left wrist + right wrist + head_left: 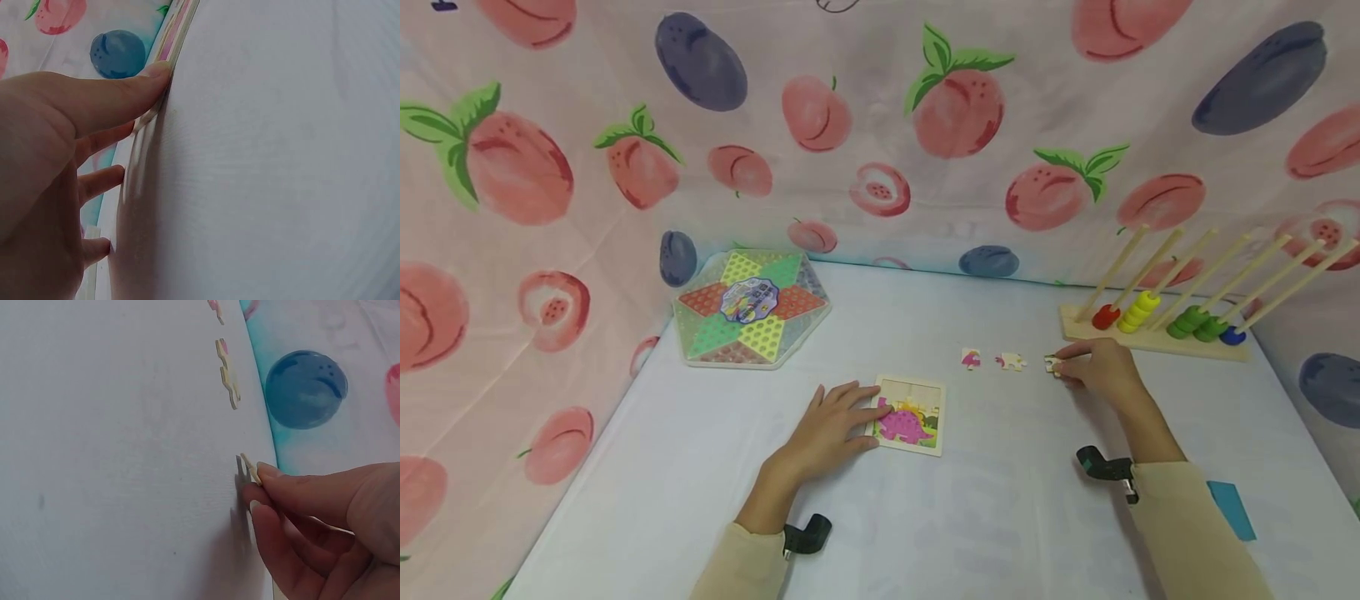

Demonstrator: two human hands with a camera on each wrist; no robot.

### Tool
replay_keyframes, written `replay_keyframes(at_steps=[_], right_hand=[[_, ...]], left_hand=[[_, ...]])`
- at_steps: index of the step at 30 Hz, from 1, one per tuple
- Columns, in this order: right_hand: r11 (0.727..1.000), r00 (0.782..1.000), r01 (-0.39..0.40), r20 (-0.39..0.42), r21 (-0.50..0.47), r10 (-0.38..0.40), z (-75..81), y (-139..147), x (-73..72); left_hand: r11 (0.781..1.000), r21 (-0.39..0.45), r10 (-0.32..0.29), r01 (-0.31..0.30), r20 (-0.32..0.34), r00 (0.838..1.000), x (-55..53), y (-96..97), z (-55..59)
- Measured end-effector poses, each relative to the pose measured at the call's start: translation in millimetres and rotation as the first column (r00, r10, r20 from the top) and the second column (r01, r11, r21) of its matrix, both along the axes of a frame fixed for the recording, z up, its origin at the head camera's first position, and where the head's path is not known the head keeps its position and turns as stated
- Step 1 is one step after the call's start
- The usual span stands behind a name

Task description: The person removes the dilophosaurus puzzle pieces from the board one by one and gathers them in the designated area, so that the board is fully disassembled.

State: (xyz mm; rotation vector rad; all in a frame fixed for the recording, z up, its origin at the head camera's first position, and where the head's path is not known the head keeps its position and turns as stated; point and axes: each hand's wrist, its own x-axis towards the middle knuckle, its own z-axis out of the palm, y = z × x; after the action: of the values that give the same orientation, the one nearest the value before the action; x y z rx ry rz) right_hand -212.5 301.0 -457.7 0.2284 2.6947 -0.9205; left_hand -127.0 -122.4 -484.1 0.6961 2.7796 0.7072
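My left hand (829, 427) rests at the left edge of a small framed dinosaur jigsaw puzzle (908, 451), its fingers spread and some fingertips over the board. A pink dinosaur shows in the frame, and bare wood shows along the top. In the left wrist view the thumb (119, 100) touches the board's edge. My right hand (1101, 371) pinches a jigsaw piece (251, 470) between thumb and fingers, just above the table. To its left lie two loose pieces, one pale with pink (1012, 362) and one mostly pink (972, 359).
A hexagonal Chinese checkers board (705, 346) lies at the back left. At the back right stands a wooden counting rack (1195, 343) with upright rods and coloured beads. A blue flat piece (1232, 510) lies beside the right sleeve. Fruit-patterned cloth (880, 108) hangs behind the white table.
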Motion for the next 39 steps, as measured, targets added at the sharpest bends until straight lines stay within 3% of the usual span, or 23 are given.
replay_keyframes(at_steps=[17, 30, 39], right_hand=[[0.995, 1.000, 0.004, -0.004, 0.097, -0.003, -2.8, -6.1, -4.9], [0.985, 0.997, -0.054, -0.053, 0.164, 0.064, 0.3, -6.1, -2.3], [0.985, 0.997, -0.023, -0.067, 0.172, 0.035, 0.7, -11.4, 0.5]], left_hand=[[1.000, -0.015, -0.001, 0.001, 0.004, 1.000, 0.5, -0.1, 1.4], [1.000, -0.019, -0.003, 0.003, -0.002, 1.000, 0.1, 0.2, 2.8], [0.998, -0.060, -0.019, 0.018, -0.020, 1.000, -3.6, -0.9, 3.1]])
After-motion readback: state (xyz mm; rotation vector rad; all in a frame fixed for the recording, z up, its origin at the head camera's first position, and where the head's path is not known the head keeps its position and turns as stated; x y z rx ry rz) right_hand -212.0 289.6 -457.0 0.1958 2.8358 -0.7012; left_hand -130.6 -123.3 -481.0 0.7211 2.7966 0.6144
